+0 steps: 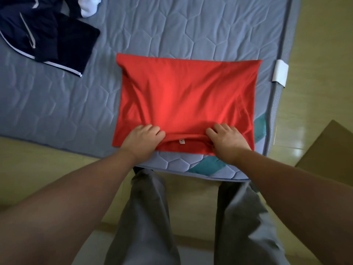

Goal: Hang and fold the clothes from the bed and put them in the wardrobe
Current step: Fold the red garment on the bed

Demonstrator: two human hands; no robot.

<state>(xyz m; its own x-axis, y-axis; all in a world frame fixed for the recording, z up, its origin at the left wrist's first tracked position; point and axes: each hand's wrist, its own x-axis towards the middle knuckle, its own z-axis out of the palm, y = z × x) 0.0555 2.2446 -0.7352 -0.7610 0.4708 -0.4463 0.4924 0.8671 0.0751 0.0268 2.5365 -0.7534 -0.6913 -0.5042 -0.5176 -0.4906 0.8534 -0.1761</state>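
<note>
Nearest me, grey trousers (pixel 145 217) at the foot of the bed (pixel 57 104). Both hands on the near edge of the red shirt (pixel 187 96): left hand (pixel 142 139) at the left end of its neckline, right hand (pixel 226 139) at the right end, white label (pixel 181 141) showing between them. Fingers (pixel 156 131) on both are curled into the cloth and gripping the collar edge, not spread flat. The shirt lies on the bed's near corner as a rough rectangle, sides apparently already tucked in, some creases across the middle. My read: folding step, mid-fold on this shirt. Next I'd lift the collar end and carry it over to the shirt's far hem, keeping both sides level so the edges line up, then press flat. Right of the shirt, a cardboard sheet (pixel 328 150) on the floor. Beyond the shirt to the far left, a navy clothes pile (pixel 47 35) with white trim, something white (pixel 88 6) just behind it, both unfolded. Wardrobe not in view.
</note>
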